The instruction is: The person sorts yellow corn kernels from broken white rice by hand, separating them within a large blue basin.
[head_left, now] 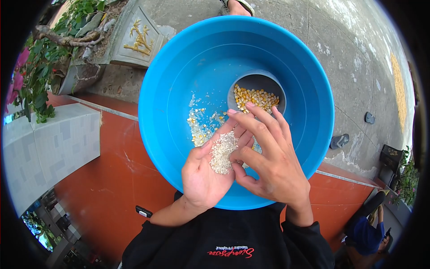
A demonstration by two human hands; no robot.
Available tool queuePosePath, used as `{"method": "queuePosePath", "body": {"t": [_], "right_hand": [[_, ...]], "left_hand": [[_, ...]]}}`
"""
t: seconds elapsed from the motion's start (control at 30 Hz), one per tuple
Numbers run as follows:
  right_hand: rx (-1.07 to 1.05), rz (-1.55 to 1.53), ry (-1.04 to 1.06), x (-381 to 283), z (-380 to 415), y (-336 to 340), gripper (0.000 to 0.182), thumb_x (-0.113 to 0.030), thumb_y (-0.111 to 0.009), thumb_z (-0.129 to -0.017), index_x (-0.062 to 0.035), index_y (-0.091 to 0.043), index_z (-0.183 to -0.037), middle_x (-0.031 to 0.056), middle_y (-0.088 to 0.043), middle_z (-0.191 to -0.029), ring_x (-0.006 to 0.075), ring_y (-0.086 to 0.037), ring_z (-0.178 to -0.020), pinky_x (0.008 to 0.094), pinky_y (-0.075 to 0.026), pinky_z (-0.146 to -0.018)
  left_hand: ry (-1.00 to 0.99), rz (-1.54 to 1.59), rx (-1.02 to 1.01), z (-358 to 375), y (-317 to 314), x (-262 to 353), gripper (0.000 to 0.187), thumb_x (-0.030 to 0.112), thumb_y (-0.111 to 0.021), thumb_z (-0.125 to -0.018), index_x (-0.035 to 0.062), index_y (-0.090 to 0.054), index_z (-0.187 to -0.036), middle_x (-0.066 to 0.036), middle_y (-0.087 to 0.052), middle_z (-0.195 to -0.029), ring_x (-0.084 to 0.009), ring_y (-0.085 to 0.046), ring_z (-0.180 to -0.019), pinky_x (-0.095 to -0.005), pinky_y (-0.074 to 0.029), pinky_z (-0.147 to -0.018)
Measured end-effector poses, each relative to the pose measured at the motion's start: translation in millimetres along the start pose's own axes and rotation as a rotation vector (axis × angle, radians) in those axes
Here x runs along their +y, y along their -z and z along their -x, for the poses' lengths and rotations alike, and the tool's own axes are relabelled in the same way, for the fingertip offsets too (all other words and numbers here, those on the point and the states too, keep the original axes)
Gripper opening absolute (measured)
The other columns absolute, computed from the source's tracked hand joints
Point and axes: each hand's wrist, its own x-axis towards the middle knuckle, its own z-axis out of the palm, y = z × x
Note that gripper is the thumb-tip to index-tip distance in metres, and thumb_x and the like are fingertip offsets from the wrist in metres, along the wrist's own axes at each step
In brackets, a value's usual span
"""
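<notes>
My left hand (197, 179) is palm up over a big blue tub, cupping a small heap of pale rice grains (222, 152). At the heap's right edge, the thumb and index finger of my right hand (273, 163) come together in a pinch; whatever lies between them is too small to make out. Its other fingers stretch toward the far side. Inside the blue tub (179, 67), a grey bowl (268, 80) holds yellow corn kernels (253, 96). Mixed rice and corn (197, 125) lie scattered on the tub's floor, partly hidden by my hands.
Red tiled floor (121, 157) and grey concrete (349, 89) surround the tub. A planter (134, 40) stands at the upper left. A sandal (339, 141) lies to the right, and a person (367, 233) sits at the lower right. Someone's foot (238, 8) shows beyond the tub.
</notes>
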Motion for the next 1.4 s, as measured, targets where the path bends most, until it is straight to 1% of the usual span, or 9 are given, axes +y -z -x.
{"method": "queuePosePath", "body": {"t": [0.27,0.53,0.67,0.73,0.83,0.97,1.17,1.27,1.4], "right_hand": [[0.088,-0.022,0.022,1.3,0.0,-0.6,0.025,-0.011,-0.092,-0.072,-0.0131,-0.073,-0.088,0.0124,-0.065,-0.158,0.0419,-0.051,-0.157,0.0715,-0.034,-0.128],[0.080,0.024,0.063,5.9,0.7,-2.4,0.030,-0.022,-0.097,-0.074,-0.0134,-0.073,-0.090,0.0113,-0.068,-0.151,0.0414,-0.053,-0.156,0.0706,-0.035,-0.128],[0.142,0.023,0.051,6.3,1.1,-3.4,0.029,-0.021,-0.096,-0.077,-0.0120,-0.074,-0.093,0.0130,-0.069,-0.146,0.0418,-0.057,-0.151,0.0706,-0.037,-0.127],[0.209,0.006,0.010,5.3,1.0,-1.3,0.026,-0.016,-0.095,-0.080,-0.0110,-0.074,-0.094,0.0145,-0.069,-0.144,0.0415,-0.060,-0.149,0.0699,-0.038,-0.127],[0.356,0.055,-0.050,11.5,2.3,0.1,0.022,-0.011,-0.090,-0.088,-0.0087,-0.074,-0.103,0.0155,-0.068,-0.142,0.0400,-0.062,-0.143,0.0631,-0.045,-0.119],[0.493,0.056,-0.210,15.8,-1.3,-1.9,0.029,0.002,-0.086,-0.089,-0.0037,-0.077,-0.116,0.0207,-0.065,-0.143,0.0410,-0.066,-0.133,0.0471,-0.055,-0.105],[0.485,0.014,-0.187,12.0,-2.1,-2.7,0.029,0.004,-0.085,-0.088,-0.0038,-0.078,-0.116,0.0204,-0.066,-0.142,0.0406,-0.067,-0.132,0.0462,-0.056,-0.107],[0.481,-0.129,-0.111,12.4,1.6,-1.6,0.025,0.000,-0.088,-0.084,-0.0057,-0.079,-0.107,0.0198,-0.067,-0.145,0.0414,-0.066,-0.136,0.0514,-0.053,-0.112],[0.271,-0.044,0.079,8.8,0.0,3.2,0.031,-0.003,-0.089,-0.072,-0.0110,-0.081,-0.101,0.0180,-0.069,-0.151,0.0442,-0.062,-0.146,0.0631,-0.046,-0.120]], "left_hand": [[0.026,-0.004,-0.018,1.4,-1.5,0.2,0.086,0.046,-0.038,-0.112,-0.0014,-0.016,-0.180,-0.021,-0.022,-0.187,-0.0367,-0.019,-0.175,-0.0535,-0.017,-0.141],[0.022,0.021,0.022,3.0,-1.5,-1.9,0.085,0.046,-0.037,-0.112,-0.0022,-0.019,-0.179,-0.021,-0.027,-0.185,-0.0361,-0.023,-0.174,-0.0519,-0.023,-0.140],[0.010,0.046,0.019,1.8,-1.2,-4.4,0.083,0.045,-0.036,-0.113,-0.0025,-0.021,-0.179,-0.022,-0.029,-0.185,-0.0358,-0.024,-0.174,-0.0509,-0.025,-0.139],[0.022,0.061,0.004,0.1,-3.6,-2.0,0.078,0.038,-0.036,-0.114,-0.0028,-0.021,-0.179,-0.022,-0.028,-0.185,-0.0355,-0.026,-0.173,-0.0507,-0.025,-0.140],[0.037,0.054,0.031,0.7,-10.4,-1.0,0.073,0.023,-0.038,-0.113,-0.0033,-0.020,-0.179,-0.024,-0.027,-0.185,-0.0358,-0.026,-0.173,-0.0506,-0.024,-0.142],[0.041,0.132,0.008,0.2,-8.2,-3.0,0.078,0.002,-0.041,-0.104,-0.0038,-0.017,-0.179,-0.026,-0.024,-0.185,-0.0371,-0.023,-0.174,-0.0510,-0.018,-0.144],[0.016,0.048,-0.025,1.0,-9.3,-3.0,0.095,-0.010,-0.043,-0.088,-0.0037,-0.015,-0.180,-0.026,-0.021,-0.186,-0.0378,-0.022,-0.174,-0.0511,-0.017,-0.144],[0.040,0.002,0.027,0.7,-16.0,-0.7,0.106,-0.007,-0.049,-0.079,-0.0023,-0.016,-0.180,-0.024,-0.019,-0.187,-0.0377,-0.019,-0.175,-0.0516,-0.019,-0.144],[0.058,0.044,-0.118,0.4,-6.4,-1.8,0.100,0.005,-0.051,-0.088,-0.0028,-0.013,-0.180,-0.024,-0.018,-0.188,-0.0349,-0.014,-0.176,-0.0515,-0.014,-0.144]]}}
